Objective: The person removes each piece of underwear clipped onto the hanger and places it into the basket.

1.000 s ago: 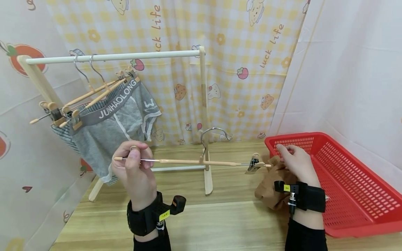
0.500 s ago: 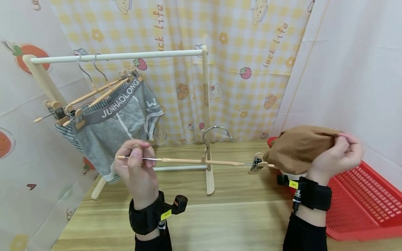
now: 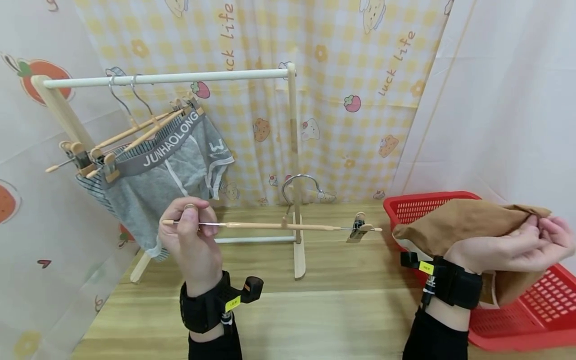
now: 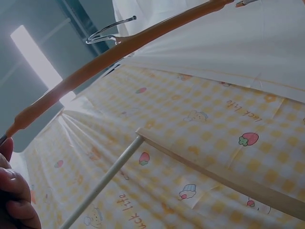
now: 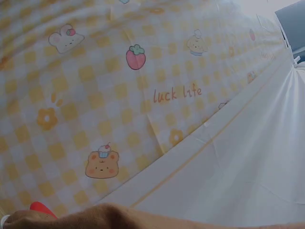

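Observation:
My left hand [image 3: 191,240] grips a wooden clip hanger [image 3: 261,226] by its left end, covering most of the clip there. The hanger lies level above the table, its metal hook [image 3: 302,176] upward and its other clip [image 3: 359,229] at the right end with nothing in it. In the left wrist view the hanger [image 4: 119,53] slants upward from the fingers [image 4: 16,191]. At the right, my right hand [image 3: 504,250] pinches the edge of a brown cloth garment [image 3: 463,222] with a pale inner side, over the red basket. The right wrist view shows only brown fabric [image 5: 109,217] low down.
Left of centre stands a rack with a white rail [image 3: 180,77] and wooden posts. Grey boxer briefs [image 3: 139,190] and a striped pair behind them hang there from clip hangers. The red basket [image 3: 427,198] stands on the wooden table [image 3: 333,320], before a patterned curtain [image 3: 351,150].
My right hand has lifted the brown garment off the table at the basket's left side and carried it right, over the basket. My left hand and the hanger have barely moved.

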The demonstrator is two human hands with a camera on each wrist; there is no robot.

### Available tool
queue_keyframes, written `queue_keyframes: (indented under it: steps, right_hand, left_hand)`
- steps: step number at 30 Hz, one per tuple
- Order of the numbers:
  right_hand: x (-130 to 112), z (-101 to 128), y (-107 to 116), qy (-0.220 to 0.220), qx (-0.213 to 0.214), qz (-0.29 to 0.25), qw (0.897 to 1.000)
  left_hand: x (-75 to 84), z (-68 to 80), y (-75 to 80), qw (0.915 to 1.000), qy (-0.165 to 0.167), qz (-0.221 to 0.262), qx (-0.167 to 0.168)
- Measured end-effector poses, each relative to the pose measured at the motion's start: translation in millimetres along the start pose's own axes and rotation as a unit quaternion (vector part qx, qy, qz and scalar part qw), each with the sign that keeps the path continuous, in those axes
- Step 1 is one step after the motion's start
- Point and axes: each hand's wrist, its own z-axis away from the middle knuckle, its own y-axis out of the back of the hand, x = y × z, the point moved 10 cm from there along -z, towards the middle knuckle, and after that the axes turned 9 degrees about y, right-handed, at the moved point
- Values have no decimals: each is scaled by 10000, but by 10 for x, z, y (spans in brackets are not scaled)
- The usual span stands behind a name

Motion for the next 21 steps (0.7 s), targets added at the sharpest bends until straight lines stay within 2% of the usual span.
queue_keyframes:
  steps: [4,7,9,11,13,17,21]
  right_hand:
    - [48,-23,14,-69,281,-325,9991]
    - [178,-27,93,-660,1038,-812,9891]
    - [255,-3,166,-966,1781,-1471,9682]
    - [303,24,232,-1072,2477,-2127,9391]
    - [312,31,259,-1009,2728,-2519,9230]
    - [347,20,259,-1222,2708,-2556,9200]
    - [344,18,256,-1185,2603,-2376,9283]
  left_hand:
    - [18,-23,7,10000,-30,33,43]
    - [16,-18,7,10000,0,57,29]
    - [16,-4,12,10000,13,73,23]
    - [21,9,19,10000,18,76,40]
    - [24,15,23,10000,23,77,46]
    - [23,9,10,10000,29,31,32]
    - [27,9,14,10000,5,41,44]
